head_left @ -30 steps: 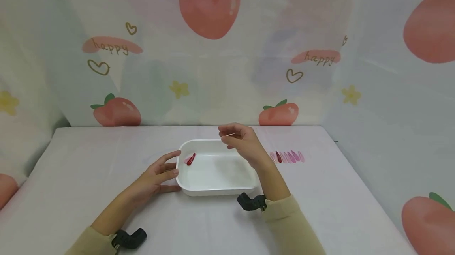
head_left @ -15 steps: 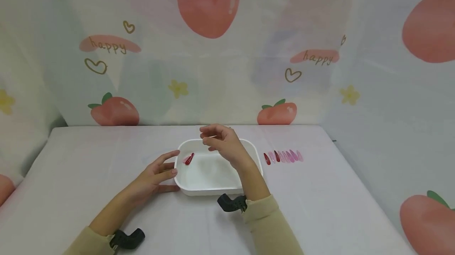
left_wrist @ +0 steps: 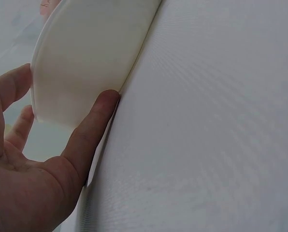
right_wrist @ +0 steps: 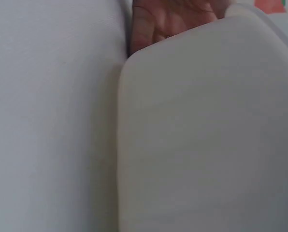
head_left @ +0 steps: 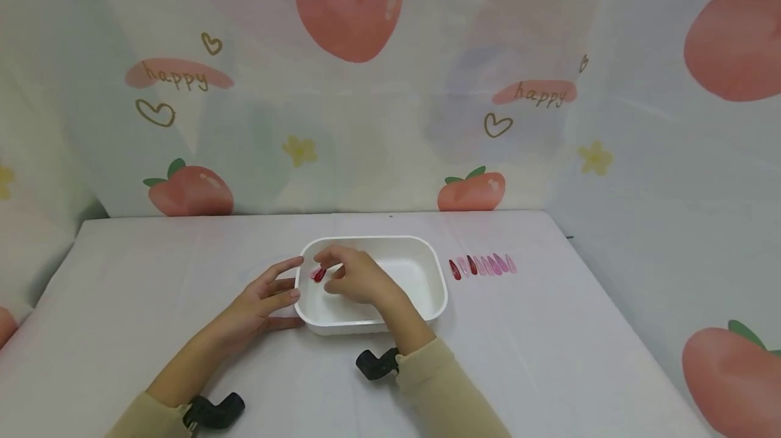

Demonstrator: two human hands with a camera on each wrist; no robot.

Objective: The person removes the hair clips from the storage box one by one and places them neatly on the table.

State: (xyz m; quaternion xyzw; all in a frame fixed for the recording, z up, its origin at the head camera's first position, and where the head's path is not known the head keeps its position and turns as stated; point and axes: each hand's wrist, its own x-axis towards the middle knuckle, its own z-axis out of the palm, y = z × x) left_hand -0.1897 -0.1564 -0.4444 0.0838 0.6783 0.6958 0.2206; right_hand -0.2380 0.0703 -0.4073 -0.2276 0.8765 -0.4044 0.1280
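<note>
The white plastic tray (head_left: 405, 285) rests on the table. At its left end my left hand (head_left: 265, 299) stretches spread fingers against the outside wall; in the left wrist view the thumb (left_wrist: 103, 108) touches low on the tray's side. Over the tray's left half is my right hand (head_left: 360, 279), fingers bent downward, thumb and index apart. Right by those fingertips lie a red snap hair clip (head_left: 320, 276) and a pink one, partly covered. The right wrist view shows the tray's outer wall (right_wrist: 202, 125); my right fingers are hidden there.
A slanted row of pink and red hair clips (head_left: 482, 265) lies on the table just right of the tray. Behind the white-covered table (head_left: 549, 350) stands a printed cloth backdrop (head_left: 366, 119), with cloth on both sides too.
My right hand has moved left across the tray and down toward the clips at its left end. The left hand keeps its place at the tray. The view has shifted slightly.
</note>
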